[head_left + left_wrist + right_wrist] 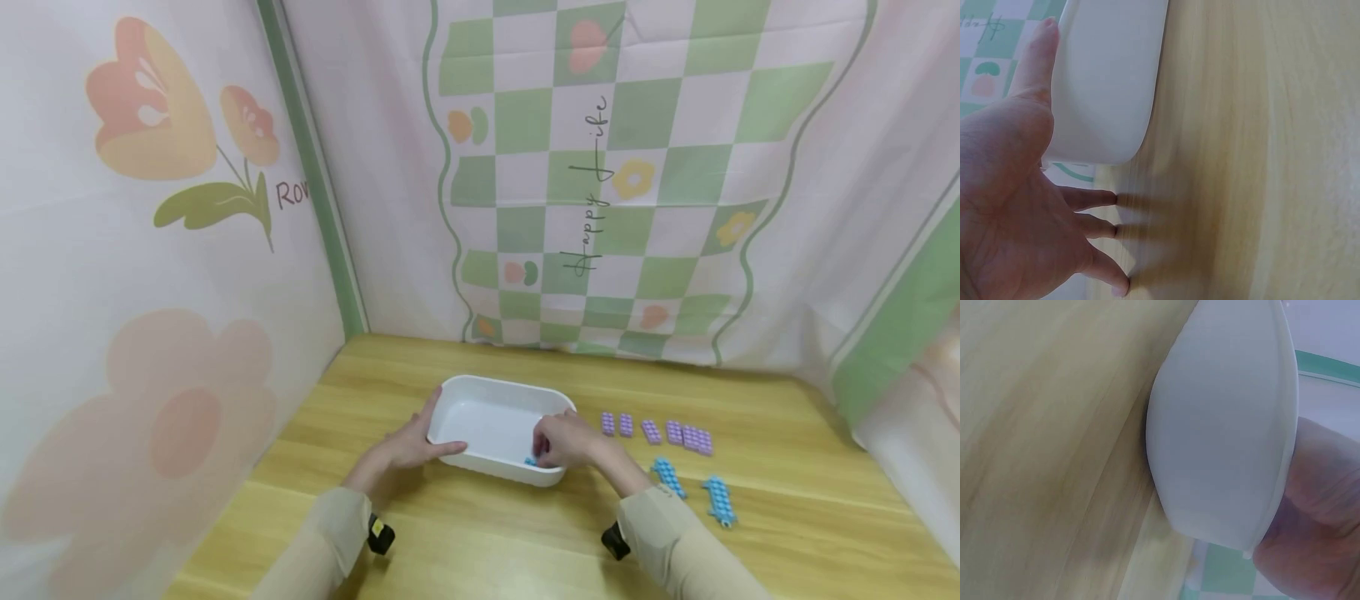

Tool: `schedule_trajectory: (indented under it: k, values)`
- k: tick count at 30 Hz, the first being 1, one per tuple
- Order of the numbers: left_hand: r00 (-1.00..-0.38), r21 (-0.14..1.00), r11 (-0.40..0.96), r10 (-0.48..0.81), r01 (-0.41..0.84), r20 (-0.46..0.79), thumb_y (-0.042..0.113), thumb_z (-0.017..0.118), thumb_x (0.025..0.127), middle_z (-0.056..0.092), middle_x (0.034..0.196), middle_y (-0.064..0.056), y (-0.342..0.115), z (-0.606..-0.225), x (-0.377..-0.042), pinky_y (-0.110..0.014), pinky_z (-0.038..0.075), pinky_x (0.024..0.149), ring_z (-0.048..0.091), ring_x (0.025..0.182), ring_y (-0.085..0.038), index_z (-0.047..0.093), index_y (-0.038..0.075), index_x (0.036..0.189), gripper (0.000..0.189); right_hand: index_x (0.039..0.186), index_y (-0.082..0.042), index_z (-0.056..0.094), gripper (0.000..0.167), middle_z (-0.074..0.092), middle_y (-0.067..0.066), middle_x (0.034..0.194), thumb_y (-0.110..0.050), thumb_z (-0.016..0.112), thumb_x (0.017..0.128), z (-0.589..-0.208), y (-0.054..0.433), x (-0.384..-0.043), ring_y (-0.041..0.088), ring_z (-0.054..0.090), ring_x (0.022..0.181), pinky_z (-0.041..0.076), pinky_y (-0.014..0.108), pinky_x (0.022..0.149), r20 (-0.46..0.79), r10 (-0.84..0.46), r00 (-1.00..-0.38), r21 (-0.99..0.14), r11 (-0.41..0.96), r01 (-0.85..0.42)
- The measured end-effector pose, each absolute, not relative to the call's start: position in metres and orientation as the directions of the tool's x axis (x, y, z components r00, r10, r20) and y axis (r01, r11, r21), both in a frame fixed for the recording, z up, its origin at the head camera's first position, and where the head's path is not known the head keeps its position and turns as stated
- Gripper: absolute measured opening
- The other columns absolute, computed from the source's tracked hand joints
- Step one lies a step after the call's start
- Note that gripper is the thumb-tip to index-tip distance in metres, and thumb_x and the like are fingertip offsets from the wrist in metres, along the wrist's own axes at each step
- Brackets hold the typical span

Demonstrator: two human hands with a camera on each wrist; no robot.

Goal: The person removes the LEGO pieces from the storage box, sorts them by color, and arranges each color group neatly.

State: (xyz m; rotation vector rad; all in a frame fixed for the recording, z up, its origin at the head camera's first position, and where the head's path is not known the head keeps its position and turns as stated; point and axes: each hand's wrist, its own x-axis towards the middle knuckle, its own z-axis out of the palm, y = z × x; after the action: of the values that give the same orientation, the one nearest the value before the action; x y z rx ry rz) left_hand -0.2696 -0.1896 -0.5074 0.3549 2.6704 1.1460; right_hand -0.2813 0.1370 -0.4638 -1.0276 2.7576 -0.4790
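Observation:
A white plastic bin (pixel 487 471) with rounded corners stands on the table. At its left end is my left hand (pixel 411 442); the thumb lies over the near rim and the other fingers spread along the outside. In the left wrist view those fingers (pixel 1094 226) are straight, their tips down by the tabletop. My right hand (pixel 566 437) reaches over the right end into the bin, its fingers bent downward. Beside its fingertips lies a small blue toy building brick (pixel 530 461). The bin's wall hides these fingertips in the right wrist view, so any grip is unclear.
Several purple studded bricks (pixel 651 431) lie in a row right of the bin. Nearer, two long light-blue studded pieces (pixel 669 477) lie on the wooden table (pixel 480 533). A patterned curtain (pixel 517 183) hangs behind the table, another cloth along its left.

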Motion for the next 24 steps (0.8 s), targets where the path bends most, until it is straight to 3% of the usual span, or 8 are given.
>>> schedule_trajectory:
  k: [7,12,17,24]
  values:
    - [-0.948,0.731,0.671,0.297,0.123,-0.113,0.082,0.076,0.085,0.019,0.178,-0.035,-0.191,-0.512,-0.274,-0.093,0.020,0.118,0.015,0.162,-0.067,-0.008,0.026,0.178,0.137,0.079,-0.016,0.071,0.020,0.066,-0.010,0.074,-0.012,0.090,0.083,-0.466,0.141,-0.283,0.005,0.053,0.072,0.041,0.037,0.085,-0.012,-0.667,-0.745,-0.408,0.683,-0.606]
    - [-0.948,0.730,0.672,0.297,0.122,-0.115,0.080,0.076,0.086,0.020,0.178,-0.036,-0.190,-0.504,-0.267,-0.092,0.020,0.120,0.015,0.162,-0.067,-0.007,0.023,0.178,0.136,0.085,-0.013,0.072,0.017,0.068,-0.006,0.078,-0.017,0.087,0.091,-0.480,0.149,-0.289,0.002,0.055,0.073,0.049,0.027,0.069,0.190,-0.695,-0.693,-0.516,0.530,-0.673]
    - [-0.946,0.744,0.659,0.299,0.111,-0.124,0.071,0.078,0.091,0.019,0.176,-0.040,-0.188,-0.498,-0.257,-0.091,0.021,0.120,0.015,0.161,-0.069,-0.006,0.019,0.178,0.132,0.099,0.004,0.080,0.017,0.074,0.011,0.091,-0.010,0.086,0.093,-0.482,0.153,-0.277,0.001,0.056,0.078,0.051,0.020,0.067,0.342,-0.553,-0.759,-0.633,0.462,-0.622]
    - [-0.946,0.744,0.656,0.307,0.130,-0.106,0.076,0.075,0.090,0.019,0.176,-0.039,-0.188,-0.493,-0.259,-0.093,0.016,0.120,0.012,0.160,-0.070,-0.007,0.019,0.178,0.132,0.115,0.001,0.081,0.022,0.075,0.020,0.114,0.004,0.081,0.093,-0.465,0.180,-0.260,0.002,0.058,0.083,0.054,0.018,0.070,0.455,-0.330,-0.827,-0.630,0.537,-0.561]
